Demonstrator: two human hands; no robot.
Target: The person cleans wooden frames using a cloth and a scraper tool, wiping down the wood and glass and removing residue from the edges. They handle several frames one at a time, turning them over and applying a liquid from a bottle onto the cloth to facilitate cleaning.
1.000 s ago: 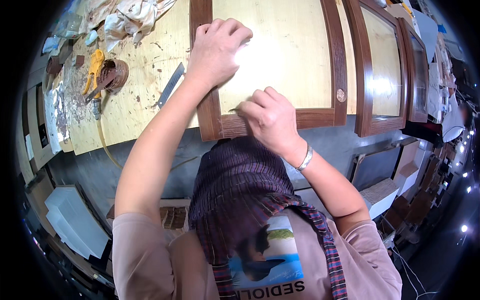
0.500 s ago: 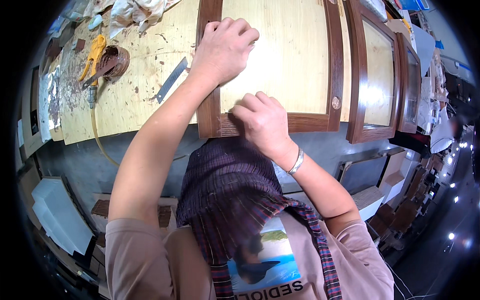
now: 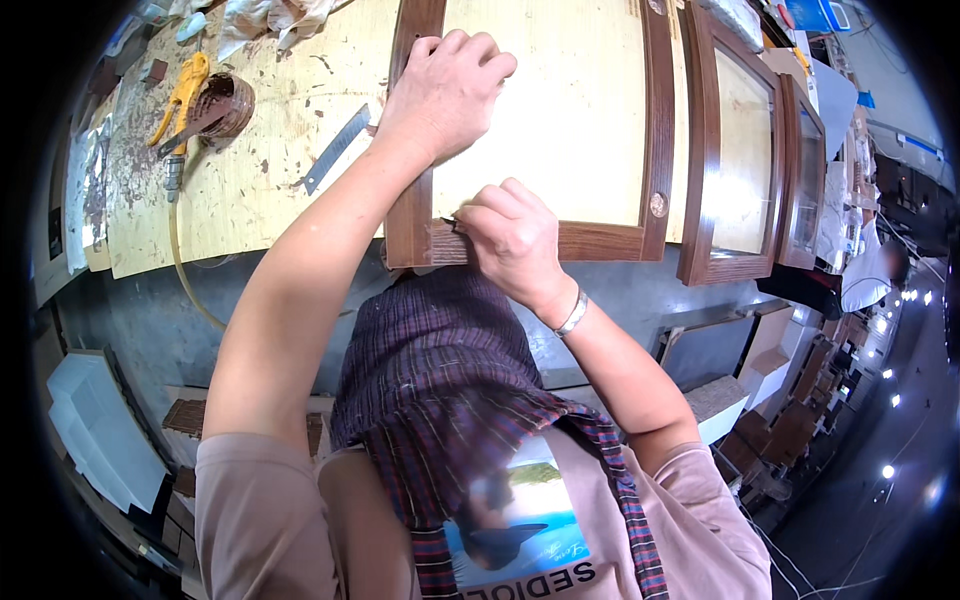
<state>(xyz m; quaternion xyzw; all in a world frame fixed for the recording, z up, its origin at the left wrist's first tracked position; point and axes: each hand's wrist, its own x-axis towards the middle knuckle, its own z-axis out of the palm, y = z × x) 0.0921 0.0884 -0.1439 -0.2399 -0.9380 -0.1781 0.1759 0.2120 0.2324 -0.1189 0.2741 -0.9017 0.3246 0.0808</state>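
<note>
Brown wooden frame [image 3: 600, 242] lies on pale board [image 3: 262, 200], 12 o'clock in view; L hand [image 3: 448, 88] over frame's left side, fingers curled; can't tell if it grips anything; R hand [image 3: 513, 240], approx. 5 o'clock from L hand, pinched narrow on small dark piece [image 3: 452, 225] nr frame's lower-left corner; grey blade [image 3: 337, 148] on board, 8 o'clock from L hand; brown-stained tin [image 3: 238, 108] & yellow air gun [image 3: 186, 92] farther out, approx. 9 o'clock; 2nd frame [image 3: 703, 200] at 3 o'clock from 1st.
</note>
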